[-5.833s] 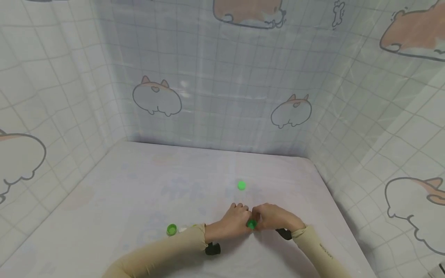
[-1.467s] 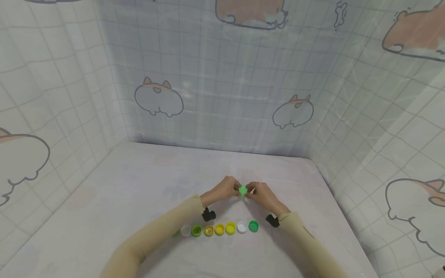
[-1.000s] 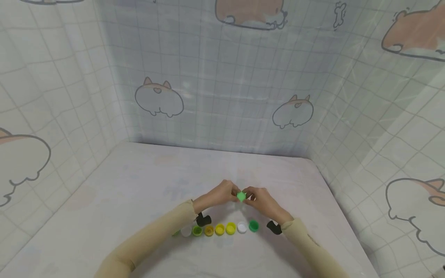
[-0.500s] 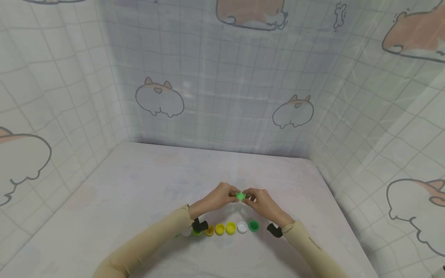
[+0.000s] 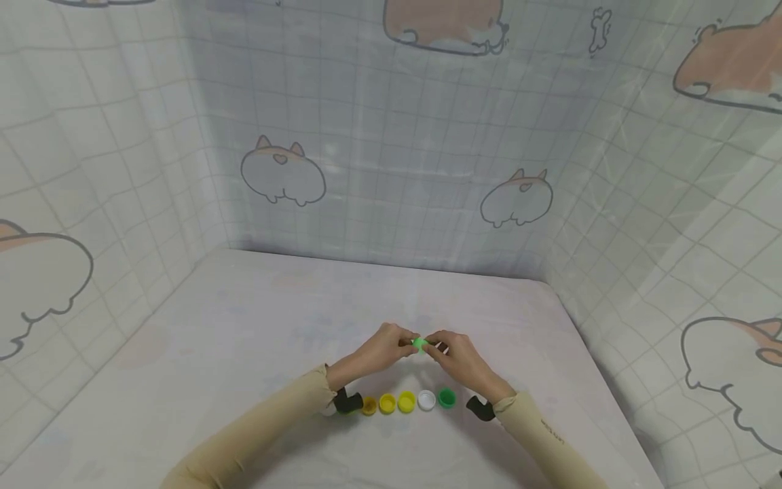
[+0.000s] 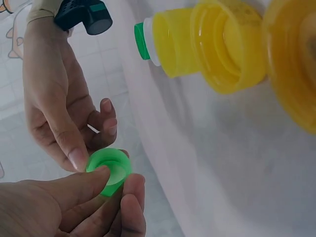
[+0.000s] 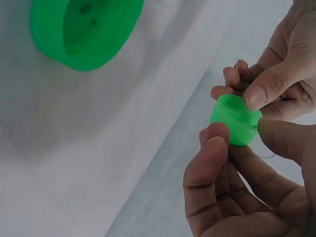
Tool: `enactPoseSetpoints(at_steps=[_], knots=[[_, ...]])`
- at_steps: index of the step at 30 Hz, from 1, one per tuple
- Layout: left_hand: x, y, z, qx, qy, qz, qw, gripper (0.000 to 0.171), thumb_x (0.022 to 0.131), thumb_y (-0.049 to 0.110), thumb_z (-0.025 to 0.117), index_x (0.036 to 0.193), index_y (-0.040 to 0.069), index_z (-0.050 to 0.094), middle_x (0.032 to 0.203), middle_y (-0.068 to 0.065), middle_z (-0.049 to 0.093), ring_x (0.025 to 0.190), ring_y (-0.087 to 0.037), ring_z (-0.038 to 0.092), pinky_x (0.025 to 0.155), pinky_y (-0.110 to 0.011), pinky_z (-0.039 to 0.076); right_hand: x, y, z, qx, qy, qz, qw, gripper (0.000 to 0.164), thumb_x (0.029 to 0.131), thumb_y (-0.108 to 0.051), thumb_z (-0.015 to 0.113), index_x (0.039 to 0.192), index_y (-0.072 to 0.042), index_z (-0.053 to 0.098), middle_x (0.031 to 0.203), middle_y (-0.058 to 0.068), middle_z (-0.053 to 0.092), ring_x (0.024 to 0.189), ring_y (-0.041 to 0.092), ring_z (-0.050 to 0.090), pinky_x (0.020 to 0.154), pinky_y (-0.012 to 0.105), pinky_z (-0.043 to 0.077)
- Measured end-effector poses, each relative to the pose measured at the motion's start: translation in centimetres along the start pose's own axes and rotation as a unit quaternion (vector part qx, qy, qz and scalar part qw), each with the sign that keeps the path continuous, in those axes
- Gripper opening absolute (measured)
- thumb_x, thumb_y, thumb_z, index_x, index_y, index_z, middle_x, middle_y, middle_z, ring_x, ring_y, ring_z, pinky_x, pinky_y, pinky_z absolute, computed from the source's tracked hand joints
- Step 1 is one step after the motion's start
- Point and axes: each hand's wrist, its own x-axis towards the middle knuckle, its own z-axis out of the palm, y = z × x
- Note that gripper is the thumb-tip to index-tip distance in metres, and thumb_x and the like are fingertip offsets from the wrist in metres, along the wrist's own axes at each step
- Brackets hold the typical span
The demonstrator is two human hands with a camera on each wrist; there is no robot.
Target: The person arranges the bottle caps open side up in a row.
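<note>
A bright green bottle cap (image 5: 419, 344) is held up over the table between my two hands. My left hand (image 5: 381, 348) pinches it from the left, its thumb lying across the cap's open side in the left wrist view. From the right, my right hand (image 5: 462, 358) pinches the rim with thumb and fingertips. The right wrist view shows the cap (image 7: 236, 120) tilted, with fingers of both hands around it. Nearer me lies a row of caps: amber (image 5: 369, 406), two yellow, including one (image 5: 406, 401), white (image 5: 426, 400) and darker green (image 5: 447, 398).
The row's left end is partly hidden by my left sleeve (image 5: 269, 421) and the black wrist camera (image 5: 348, 401). Another black camera (image 5: 480, 408) sits at my right wrist. A pale cloth covers the table (image 5: 256, 326); patterned curtains (image 5: 391, 136) enclose it on three sides.
Earlier the bright green cap lay on the table while my hands handled the darker green one. Now both hands hold the bright one, which has turned and shifted slightly left and nearer me.
</note>
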Motion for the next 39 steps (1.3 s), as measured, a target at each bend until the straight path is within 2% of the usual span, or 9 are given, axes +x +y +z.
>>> enactPoseSetpoints(at_steps=[2,4,7,10,17,24,32,39], knots=[[-0.11,0.04,0.04,0.0,0.003,-0.001,1.0,0.029,0.093,0.012,0.064,0.12,0.001,0.066,0.105,-0.013,0.073,0.059,-0.022,0.06,0.05,-0.018,0.037,0.01,0.07,0.05,0.012,-0.003,-0.001,1.0,0.024,0.096,-0.028,0.06,0.112,-0.013,0.069,0.098,0.0,0.071,0.075,0.011,0.063,0.062,0.021,0.05],[-0.19,0.1,0.11,-0.003,0.006,0.0,1.0,0.032,0.092,0.012,0.065,0.123,0.001,0.065,0.098,-0.011,0.074,0.063,-0.021,0.062,0.053,-0.018,0.04,0.05,0.18,0.07,0.025,-0.006,-0.001,1.0,0.026,0.098,-0.027,0.057,0.116,-0.011,0.067,0.094,0.005,0.072,0.072,0.016,0.064,0.06,0.022,0.05],[-0.3,0.22,0.21,-0.006,0.009,0.003,0.9999,0.039,0.089,0.011,0.069,0.126,0.002,0.062,0.089,-0.007,0.074,0.075,-0.018,0.067,0.061,-0.018,0.048,0.06,0.31,0.05,0.041,-0.002,0.003,0.999,0.027,0.1,-0.026,0.054,0.119,-0.01,0.064,0.087,0.009,0.071,0.069,0.022,0.064,0.058,0.023,0.049],[-0.38,0.25,0.32,-0.006,0.017,0.006,0.9998,0.041,0.086,0.01,0.072,0.125,0.002,0.062,0.087,-0.004,0.072,0.075,-0.012,0.066,0.064,-0.02,0.051,0.1,0.43,0.03,0.05,0.003,0.005,0.999,0.025,0.1,-0.025,0.052,0.119,-0.011,0.062,0.083,0.007,0.07,0.066,0.023,0.064,0.057,0.023,0.049],[-0.51,0.26,0.31,-0.002,0.036,0.018,0.9992,0.032,0.086,0.01,0.072,0.116,0.002,0.066,0.086,-0.005,0.071,0.076,-0.011,0.064,0.066,-0.021,0.051,0.17,0.46,-0.1,0.075,-0.017,0.01,0.997,0.02,0.101,-0.024,0.05,0.115,-0.013,0.061,0.084,0.008,0.071,0.066,0.027,0.063,0.055,0.024,0.047],[-0.67,-0.04,-0.11,0.024,0.046,0.031,0.9982,0.022,0.086,0.014,0.073,0.107,0.007,0.072,0.1,-0.005,0.07,0.083,-0.014,0.063,0.069,-0.021,0.05,0.09,0.43,-0.44,0.083,-0.055,-0.01,0.995,0.031,0.093,-0.035,0.063,0.118,-0.017,0.061,0.096,0.004,0.072,0.079,0.021,0.069,0.066,0.025,0.053],[-0.36,0.04,-0.36,0.031,0.031,0.025,0.9988,0.02,0.085,0.013,0.074,0.104,0.007,0.074,0.097,-0.003,0.073,0.081,-0.01,0.062,0.067,-0.02,0.049,0.4,0.21,-0.55,0.016,-0.002,-0.048,0.999,0.023,0.084,-0.025,0.075,0.106,-0.02,0.072,0.101,-0.008,0.071,0.079,0.007,0.063,0.07,0.023,0.052],[-0.42,-0.24,0.05,0.048,0.016,0.041,0.9979,0.016,0.085,0.01,0.073,0.1,0.006,0.075,0.097,-0.005,0.074,0.077,-0.008,0.064,0.064,-0.017,0.05,0.4,0.24,-0.25,-0.024,0.008,-0.074,0.997,0.024,0.082,-0.023,0.077,0.104,-0.015,0.075,0.098,-0.007,0.071,0.077,0.007,0.06,0.065,0.021,0.049]])
